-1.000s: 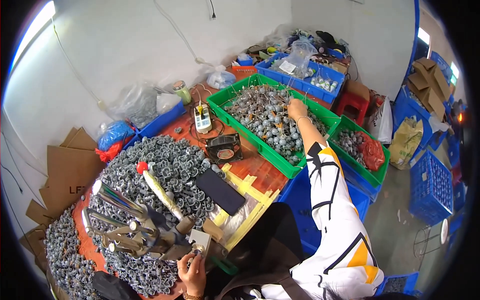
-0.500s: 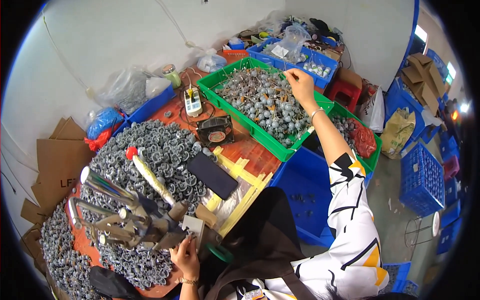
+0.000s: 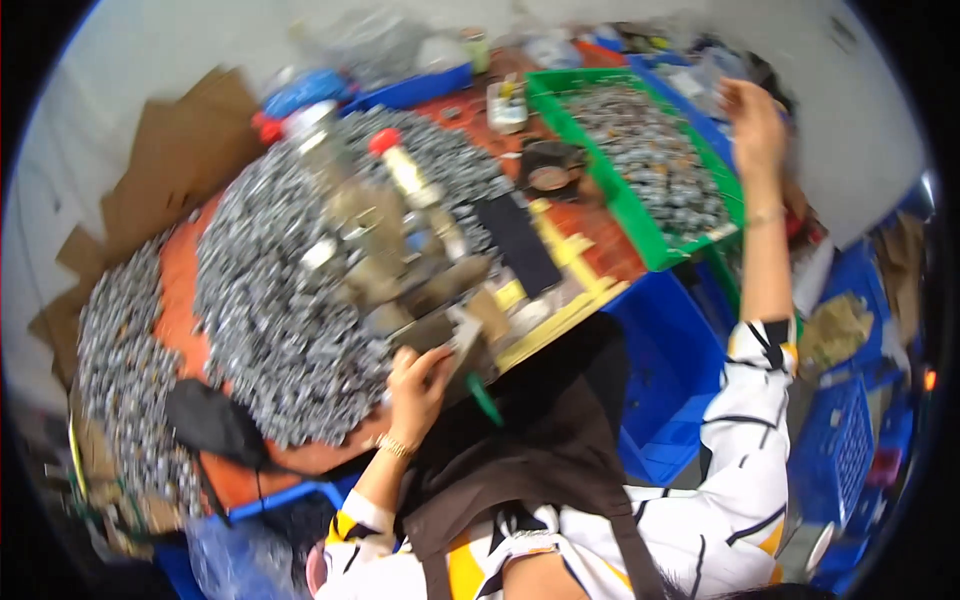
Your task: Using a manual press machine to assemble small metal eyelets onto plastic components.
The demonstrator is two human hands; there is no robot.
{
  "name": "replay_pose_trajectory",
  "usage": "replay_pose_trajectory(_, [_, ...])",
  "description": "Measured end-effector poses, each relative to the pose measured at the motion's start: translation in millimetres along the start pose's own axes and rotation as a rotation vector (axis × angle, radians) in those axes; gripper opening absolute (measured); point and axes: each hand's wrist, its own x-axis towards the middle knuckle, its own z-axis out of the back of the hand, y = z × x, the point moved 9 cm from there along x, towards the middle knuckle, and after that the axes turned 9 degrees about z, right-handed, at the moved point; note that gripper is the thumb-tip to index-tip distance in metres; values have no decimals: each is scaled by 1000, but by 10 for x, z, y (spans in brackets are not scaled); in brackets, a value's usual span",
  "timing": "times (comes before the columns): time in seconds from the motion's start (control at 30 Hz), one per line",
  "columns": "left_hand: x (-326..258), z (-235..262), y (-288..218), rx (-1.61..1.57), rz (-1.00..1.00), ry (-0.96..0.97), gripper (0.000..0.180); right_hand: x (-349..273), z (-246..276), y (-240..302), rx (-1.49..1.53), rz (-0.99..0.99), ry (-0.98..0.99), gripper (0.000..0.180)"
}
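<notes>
My left hand (image 3: 418, 385) is at the near end of a metal hand press (image 3: 385, 240) with a red-knobbed lever (image 3: 415, 185). Its fingers are bent and pinched together by the press's small block; whatever is between them is too blurred to make out. My right hand (image 3: 756, 130) is raised on the outstretched arm, beyond the right side of a green tray (image 3: 655, 255) full of small grey round parts (image 3: 650, 160). Its fingertips are drawn together, and motion smears anything in them. A big heap of grey plastic parts (image 3: 290, 300) surrounds the press on the left.
A black phone (image 3: 518, 243) and a small black fan (image 3: 552, 168) lie right of the press, near a white power strip (image 3: 507, 108). A blue bin (image 3: 665, 370) stands below the table's right edge. A black cloth-like thing (image 3: 212, 420) sits at the near left.
The whole view has swung, so the table sits further right and higher. My right hand has lifted from over the green tray's parts to beyond its side. My left hand stays at the press.
</notes>
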Motion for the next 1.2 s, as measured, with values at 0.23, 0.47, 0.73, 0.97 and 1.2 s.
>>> replay_pose_trajectory(0.23, [-85, 870, -57, 144, -196, -363, 24, -1483, -873, 1207, 17, -55, 102, 27])
replay_pose_trajectory(0.47, [107, 1264, 213, 450, -31, -369, 25, -3077, -1695, 1236, 289, -497, 337, 14])
replay_pose_trajectory(0.73, [184, 1185, 175, 594, -169, -278, 22, -3161, -1961, 1241, 128, -459, 544, 8])
replay_pose_trajectory(0.97, [146, 1093, 186, 541, -214, -361, 21, -3120, -2553, 1408, 91, -245, 687, 6])
replay_pose_trajectory(1.2, [101, 1093, 230, 582, -168, -270, 28, -3250, -2583, 1234, 176, -473, 729, 12])
